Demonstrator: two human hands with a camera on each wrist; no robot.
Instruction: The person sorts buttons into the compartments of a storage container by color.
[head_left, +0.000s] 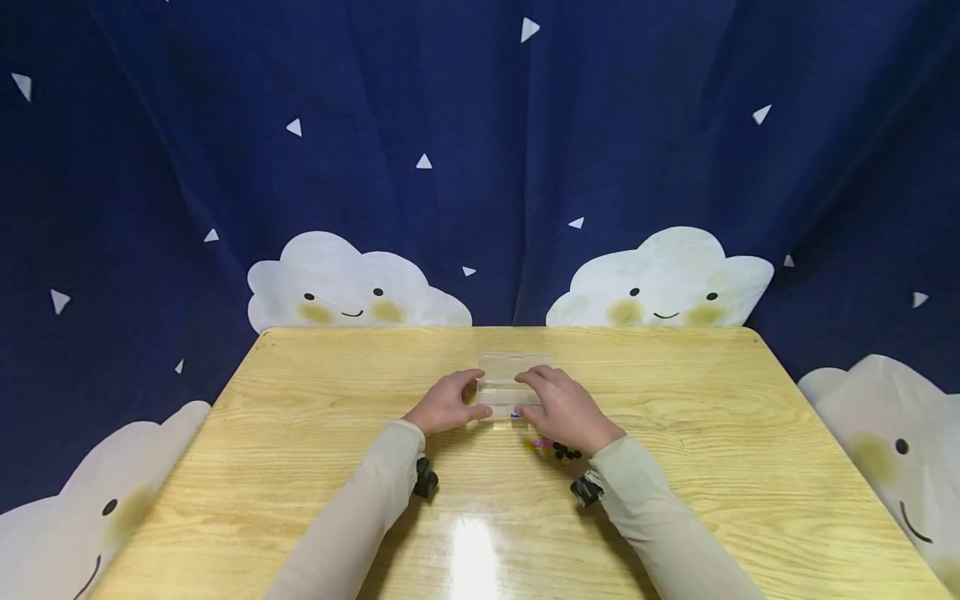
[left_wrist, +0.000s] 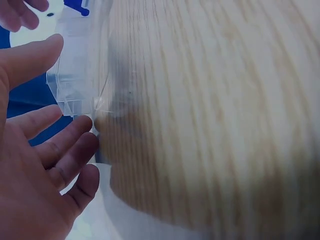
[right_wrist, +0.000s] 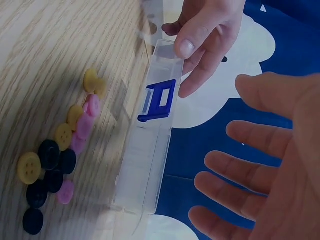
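Observation:
A clear plastic box point(head_left: 495, 397) with a blue latch point(right_wrist: 161, 101) on its front lies near the back of the table. Its transparent lid point(head_left: 516, 365) is folded open behind it. My left hand point(head_left: 450, 402) is at the box's left end, thumb in front and fingers behind, with fingertips right at the corner in the left wrist view. At the other end, my right hand point(head_left: 564, 408) is spread with its fingers loosely bent; in the right wrist view a gap shows between them and the box.
In front of the box, by the right wrist, lies a cluster of yellow, pink and black buttons point(right_wrist: 63, 137). The wooden table point(head_left: 315, 433) ends at a dark blue curtain point(head_left: 480, 125) printed with clouds.

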